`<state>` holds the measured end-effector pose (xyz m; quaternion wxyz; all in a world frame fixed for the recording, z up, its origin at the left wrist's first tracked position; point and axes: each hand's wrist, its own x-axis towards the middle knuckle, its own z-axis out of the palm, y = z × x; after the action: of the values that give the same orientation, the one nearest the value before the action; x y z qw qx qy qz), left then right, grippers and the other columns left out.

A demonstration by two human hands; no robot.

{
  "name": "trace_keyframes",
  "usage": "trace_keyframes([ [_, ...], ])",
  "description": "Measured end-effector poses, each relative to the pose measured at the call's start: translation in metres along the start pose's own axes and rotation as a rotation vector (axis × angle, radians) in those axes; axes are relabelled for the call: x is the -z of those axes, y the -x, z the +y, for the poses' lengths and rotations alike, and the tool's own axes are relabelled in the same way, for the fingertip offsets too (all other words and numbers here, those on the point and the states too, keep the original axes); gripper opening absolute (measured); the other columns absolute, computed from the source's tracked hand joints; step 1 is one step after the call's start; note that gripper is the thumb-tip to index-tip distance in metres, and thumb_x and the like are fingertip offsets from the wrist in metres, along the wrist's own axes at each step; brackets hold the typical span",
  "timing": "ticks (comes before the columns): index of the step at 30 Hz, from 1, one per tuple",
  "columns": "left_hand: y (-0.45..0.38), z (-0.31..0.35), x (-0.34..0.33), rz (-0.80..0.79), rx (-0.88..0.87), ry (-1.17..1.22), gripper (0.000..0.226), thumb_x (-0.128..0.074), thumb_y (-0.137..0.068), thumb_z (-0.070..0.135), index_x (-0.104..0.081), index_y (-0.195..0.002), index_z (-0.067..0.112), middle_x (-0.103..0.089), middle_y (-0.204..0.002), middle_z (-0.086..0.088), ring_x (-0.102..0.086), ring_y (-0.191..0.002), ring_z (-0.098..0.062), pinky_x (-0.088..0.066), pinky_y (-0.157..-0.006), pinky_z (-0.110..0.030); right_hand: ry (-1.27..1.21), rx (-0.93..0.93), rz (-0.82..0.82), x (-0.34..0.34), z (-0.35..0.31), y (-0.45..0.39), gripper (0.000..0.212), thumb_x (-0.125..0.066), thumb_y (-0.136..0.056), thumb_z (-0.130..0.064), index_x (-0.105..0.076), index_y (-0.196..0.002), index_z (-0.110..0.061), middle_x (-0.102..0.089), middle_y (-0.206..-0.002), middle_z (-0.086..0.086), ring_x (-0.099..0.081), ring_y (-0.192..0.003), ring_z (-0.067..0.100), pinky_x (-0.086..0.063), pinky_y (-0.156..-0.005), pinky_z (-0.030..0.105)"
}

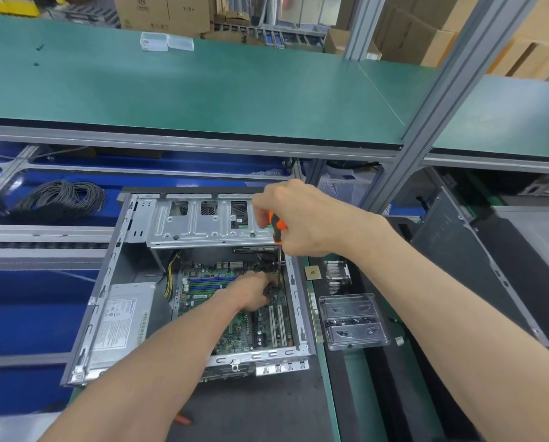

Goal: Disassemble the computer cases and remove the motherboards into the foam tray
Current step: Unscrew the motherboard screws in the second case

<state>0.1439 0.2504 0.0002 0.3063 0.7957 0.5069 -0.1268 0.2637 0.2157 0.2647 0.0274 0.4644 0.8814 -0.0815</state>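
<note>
Green-topped desk [203, 90] in a storeroom of cardboard boxes; opened computer case [107, 301] lying on a dark mat at its front edge.

Item detail: motherboard [238, 330] seated in the case floor, beside a grey power supply [123, 317]. Right hand [302, 218] grips an orange-and-black screwdriver [276, 228], shaft pointing down into the far right corner of the board. Left hand [254, 291] rests on the board, fingers curled near the tip; what they hold cannot be told. Clear plastic tray [353, 320] of dark screws just right of the case.
</note>
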Motion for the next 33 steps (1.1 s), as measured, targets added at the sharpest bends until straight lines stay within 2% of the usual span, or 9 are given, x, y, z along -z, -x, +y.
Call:
trace_keyframes([
  [5, -0.003, 0.003, 0.007, -0.061, 0.035, 0.080, 0.052, -0.061, -0.090, 0.012, -0.047, -0.134, 0.037, -0.051, -0.135, -0.011, -0.057, -0.095, -0.021, -0.045, -0.058, -0.027, 0.250, -0.220, 0.208, -0.004, 0.005, -0.001, 0.038, -0.056, -0.093, -0.054, -0.056, -0.101, -0.017, -0.032, -0.071, -0.001, -0.043, -0.075, 0.030, -0.037, -0.064, 0.039],
  [8, -0.005, 0.006, 0.008, -0.074, 0.041, 0.092, 0.051, -0.061, -0.087, 0.010, -0.049, -0.130, 0.035, -0.052, -0.134, -0.009, -0.055, -0.099, -0.023, -0.043, -0.060, -0.028, 0.161, -0.133, 0.140, -0.004, 0.007, -0.005, 0.012, -0.059, -0.089, -0.026, -0.055, -0.092, -0.016, -0.042, -0.074, 0.000, -0.055, -0.084, 0.034, -0.045, -0.067, 0.039],
  [11, -0.006, 0.006, 0.006, -0.073, 0.042, 0.112, 0.051, -0.062, -0.087, 0.009, -0.047, -0.131, 0.032, -0.051, -0.133, -0.008, -0.052, -0.098, -0.022, -0.039, -0.058, -0.028, 0.019, -0.043, 0.014, 0.000, 0.008, -0.002, 0.026, -0.061, -0.069, -0.008, -0.056, -0.090, -0.024, -0.059, -0.087, -0.002, -0.052, -0.077, 0.017, -0.040, -0.061, 0.032],
  [17, -0.007, 0.008, 0.003, -0.017, 0.057, 0.238, 0.058, -0.057, -0.084, 0.010, -0.050, -0.137, 0.030, -0.051, -0.136, -0.007, -0.053, -0.097, -0.020, -0.045, -0.064, -0.025, 0.202, -0.227, 0.214, -0.003, 0.010, -0.001, 0.040, -0.051, -0.094, -0.057, -0.048, -0.088, -0.017, -0.030, -0.069, 0.000, -0.039, -0.071, 0.030, -0.034, -0.063, 0.038],
  [23, -0.007, 0.013, -0.004, 0.207, 0.095, 0.141, 0.041, -0.069, -0.087, 0.039, -0.067, -0.125, 0.024, -0.059, -0.125, -0.011, -0.057, -0.112, -0.031, -0.051, -0.092, -0.038, 0.114, -0.080, 0.099, -0.003, 0.009, -0.003, 0.007, -0.058, -0.088, -0.016, -0.055, -0.094, -0.016, -0.051, -0.085, 0.002, -0.054, -0.086, 0.031, -0.047, -0.069, 0.038],
  [26, -0.010, 0.015, -0.007, 0.261, 0.112, 0.128, 0.037, -0.069, -0.087, 0.036, -0.068, -0.120, 0.019, -0.063, -0.118, -0.012, -0.061, -0.107, -0.032, -0.053, -0.089, -0.041, -0.049, -0.010, 0.020, 0.003, 0.006, -0.001, 0.030, -0.060, -0.074, -0.002, -0.053, -0.089, -0.027, -0.054, -0.093, -0.003, -0.053, -0.084, 0.021, -0.047, -0.066, 0.037],
  [29, -0.012, 0.017, -0.007, 0.278, 0.120, 0.140, 0.034, -0.069, -0.086, 0.030, -0.070, -0.118, 0.018, -0.065, -0.115, -0.011, -0.062, -0.105, -0.031, -0.053, -0.091, -0.042, 0.001, -0.040, 0.140, -0.002, 0.007, 0.003, 0.019, -0.064, -0.080, -0.028, -0.050, -0.091, -0.028, -0.049, -0.085, -0.003, -0.054, -0.081, 0.028, -0.045, -0.064, 0.037],
  [31, -0.013, 0.017, -0.008, 0.285, 0.117, 0.127, 0.033, -0.069, -0.087, 0.028, -0.070, -0.118, 0.018, -0.065, -0.115, -0.012, -0.062, -0.105, -0.032, -0.053, -0.090, -0.042, 0.176, -0.152, 0.230, -0.005, 0.009, 0.001, 0.033, -0.056, -0.090, -0.057, -0.050, -0.092, -0.025, -0.035, -0.070, -0.001, -0.044, -0.072, 0.030, -0.037, -0.064, 0.037],
  [33, -0.014, 0.018, -0.009, 0.287, 0.116, 0.119, 0.032, -0.069, -0.087, 0.028, -0.070, -0.118, 0.018, -0.064, -0.114, -0.013, -0.061, -0.103, -0.032, -0.053, -0.087, -0.041, 0.217, -0.192, 0.256, -0.005, 0.012, -0.002, 0.034, -0.052, -0.095, -0.054, -0.049, -0.089, -0.021, -0.026, -0.067, -0.002, -0.039, -0.071, 0.030, -0.035, -0.063, 0.037],
])
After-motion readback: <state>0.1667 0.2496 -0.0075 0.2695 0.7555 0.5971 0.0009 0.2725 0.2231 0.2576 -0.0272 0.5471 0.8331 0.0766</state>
